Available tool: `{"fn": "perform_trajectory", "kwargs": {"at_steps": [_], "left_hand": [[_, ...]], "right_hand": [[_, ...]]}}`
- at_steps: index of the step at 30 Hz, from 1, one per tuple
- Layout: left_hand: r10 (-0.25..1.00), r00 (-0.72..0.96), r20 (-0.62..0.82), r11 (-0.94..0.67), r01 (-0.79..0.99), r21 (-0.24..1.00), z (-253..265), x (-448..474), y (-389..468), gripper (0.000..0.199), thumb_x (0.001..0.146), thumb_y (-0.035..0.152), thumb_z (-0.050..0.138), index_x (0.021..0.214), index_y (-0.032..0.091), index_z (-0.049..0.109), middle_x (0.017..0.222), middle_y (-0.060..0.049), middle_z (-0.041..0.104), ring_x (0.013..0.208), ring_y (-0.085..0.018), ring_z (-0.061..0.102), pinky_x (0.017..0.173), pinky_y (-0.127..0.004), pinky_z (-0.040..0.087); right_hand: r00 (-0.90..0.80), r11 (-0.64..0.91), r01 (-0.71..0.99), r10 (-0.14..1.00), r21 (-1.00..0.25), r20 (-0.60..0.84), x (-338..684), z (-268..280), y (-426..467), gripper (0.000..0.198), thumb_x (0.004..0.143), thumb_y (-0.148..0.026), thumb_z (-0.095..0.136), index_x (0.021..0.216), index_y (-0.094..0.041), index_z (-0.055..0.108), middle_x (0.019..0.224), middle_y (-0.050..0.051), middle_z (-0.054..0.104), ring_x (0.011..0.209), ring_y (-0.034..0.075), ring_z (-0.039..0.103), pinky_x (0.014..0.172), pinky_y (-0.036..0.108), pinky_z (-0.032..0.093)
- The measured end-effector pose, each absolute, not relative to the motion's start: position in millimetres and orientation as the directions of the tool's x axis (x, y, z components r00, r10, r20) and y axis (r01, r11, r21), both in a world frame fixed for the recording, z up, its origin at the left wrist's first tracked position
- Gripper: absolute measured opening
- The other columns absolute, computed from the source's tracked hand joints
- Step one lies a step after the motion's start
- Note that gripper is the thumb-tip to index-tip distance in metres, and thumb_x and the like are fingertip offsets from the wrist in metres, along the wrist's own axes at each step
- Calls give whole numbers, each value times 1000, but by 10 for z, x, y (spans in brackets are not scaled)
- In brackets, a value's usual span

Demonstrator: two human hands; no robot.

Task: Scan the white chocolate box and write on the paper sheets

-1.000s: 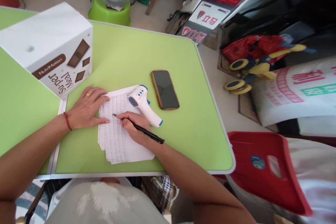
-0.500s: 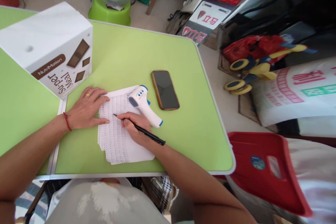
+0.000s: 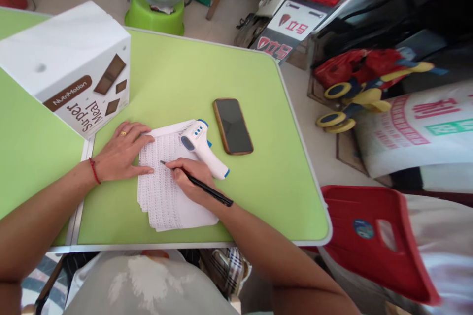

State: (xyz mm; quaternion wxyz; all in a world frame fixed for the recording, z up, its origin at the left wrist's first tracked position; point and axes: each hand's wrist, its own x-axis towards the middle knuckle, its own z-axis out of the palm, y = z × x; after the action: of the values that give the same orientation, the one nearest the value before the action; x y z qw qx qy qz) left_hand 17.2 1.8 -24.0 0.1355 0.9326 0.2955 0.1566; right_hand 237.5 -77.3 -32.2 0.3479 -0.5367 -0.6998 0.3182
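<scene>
I see the right hand [image 3: 192,175] pinching a slim black pen [image 3: 209,188], tip at the white handwritten paper sheets [image 3: 162,209] on the light-green desk [image 3: 185,74]. Left hand [image 3: 118,157] spread wide, thumb and finger on the sheets' left edge. I'd press there, stroke lightly, avoid bumping the gun-shaped white-and-blue plastic thermometer [image 3: 209,156] lying on them.
</scene>
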Motion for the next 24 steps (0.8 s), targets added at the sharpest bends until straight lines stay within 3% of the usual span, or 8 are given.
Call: {"fn": "perform_trajectory", "kwargs": {"at_steps": [9,24], "left_hand": [[585,782,215,-798,508,324,-241,165,24,62,80,63,60,118,14,52,127,-20,52,122,-36,45,109,-59,26],[594,777,211,-790,513,336,-237,168,20,63,79,62,63,118,13,52,127,-20,51,122,-36,45,109,-59,26]], "right_hand": [[-88,146,460,989,-876,118,2336,-346,-766,28,78,-19,43,83,-20,71,69,0,71,57,13,62,57,25,52],[-80,153,516,988,-843,131,2350,-351,-770,28,78,-19,42,83,-20,70,68,0,70,60,14,63,61,27,54]]}}
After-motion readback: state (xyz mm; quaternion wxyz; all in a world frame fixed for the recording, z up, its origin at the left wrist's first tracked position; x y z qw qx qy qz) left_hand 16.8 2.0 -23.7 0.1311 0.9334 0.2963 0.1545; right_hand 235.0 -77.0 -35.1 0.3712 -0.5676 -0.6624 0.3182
